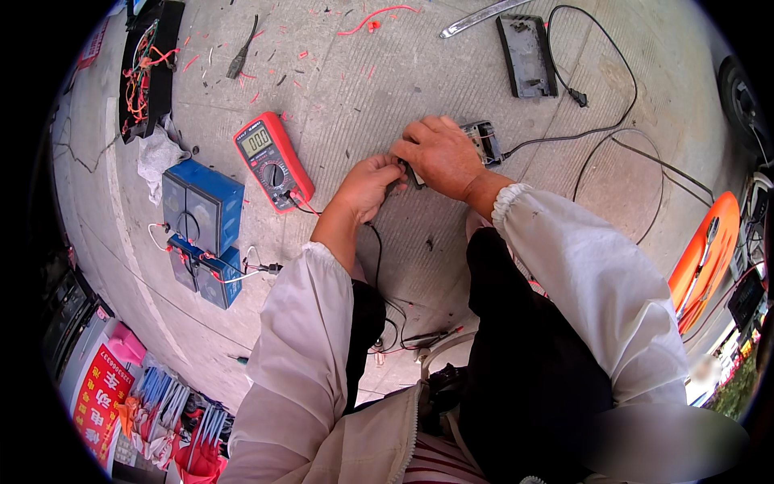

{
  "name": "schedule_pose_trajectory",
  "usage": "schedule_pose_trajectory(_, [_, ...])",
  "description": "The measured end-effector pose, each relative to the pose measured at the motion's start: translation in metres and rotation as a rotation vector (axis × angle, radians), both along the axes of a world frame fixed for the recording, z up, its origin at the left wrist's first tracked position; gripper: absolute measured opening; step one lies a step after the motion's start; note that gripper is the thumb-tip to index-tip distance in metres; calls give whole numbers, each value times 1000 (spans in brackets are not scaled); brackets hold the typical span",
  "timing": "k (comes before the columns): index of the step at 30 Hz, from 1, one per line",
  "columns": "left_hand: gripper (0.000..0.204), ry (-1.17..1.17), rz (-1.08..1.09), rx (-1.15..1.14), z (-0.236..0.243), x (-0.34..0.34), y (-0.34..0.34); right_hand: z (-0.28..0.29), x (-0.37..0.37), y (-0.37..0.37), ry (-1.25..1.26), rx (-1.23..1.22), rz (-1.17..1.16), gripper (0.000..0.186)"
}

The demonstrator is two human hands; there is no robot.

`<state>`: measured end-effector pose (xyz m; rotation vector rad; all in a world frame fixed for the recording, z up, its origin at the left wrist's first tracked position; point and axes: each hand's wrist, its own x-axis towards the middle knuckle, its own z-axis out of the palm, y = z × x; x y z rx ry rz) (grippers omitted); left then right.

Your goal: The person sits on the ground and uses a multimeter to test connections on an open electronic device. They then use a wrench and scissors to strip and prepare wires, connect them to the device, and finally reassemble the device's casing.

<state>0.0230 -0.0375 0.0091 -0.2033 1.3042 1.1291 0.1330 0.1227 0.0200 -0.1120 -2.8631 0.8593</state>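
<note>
My right hand [443,157] curls palm-down over an opened charger [486,143], whose inner parts and black cord show past the knuckles. My left hand [367,189] is beside it with thumb and fingertips pinched together at the charger's left end. What the pinch holds is too small to make out. To the left of my left hand a red multimeter [274,164] lies face up with its display lit. Its leads run off under my left wrist. An empty grey half of a plastic case [526,56] lies farther away, to the right.
Blue batteries [201,206] joined by wires stand at left, below a grey rag [161,157] and a black box of wires [149,73]. A loose plug cord [242,52] and red wire scraps litter the floor. At right are an orange tray [709,250] and a wheel [743,101].
</note>
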Motion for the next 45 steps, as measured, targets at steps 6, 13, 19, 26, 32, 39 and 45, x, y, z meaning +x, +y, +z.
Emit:
schedule_pose_trajectory(6, [17, -1, 18, 12, -2, -2, -2, -2, -1, 1, 51, 26, 26, 15])
schedule_pose_trajectory(13, [13, 179, -52, -6, -2, 3, 3, 0, -15, 11, -133, 25, 150, 8])
schedule_pose_trajectory(19, [14, 261, -27, -42, 0, 7, 6, -3, -29, 18, -270, -87, 141, 9])
schedule_pose_trajectory(26, [14, 236, -5, -53, 2, 6, 1, 8, -4, 7, -46, -86, -37, 4])
schedule_pose_trajectory(32, [10, 247, 16, -54, 4, 9, 5, -4, -3, 5, -3, -11, 74, 7])
schedule_pose_trajectory(39, [18, 364, 33, -83, 5, 11, 4, 1, -19, 12, -91, 51, 272, 6])
schedule_pose_trajectory(45, [17, 296, 92, -37, 10, 13, 3, 1, -30, 13, -192, 98, 340, 7])
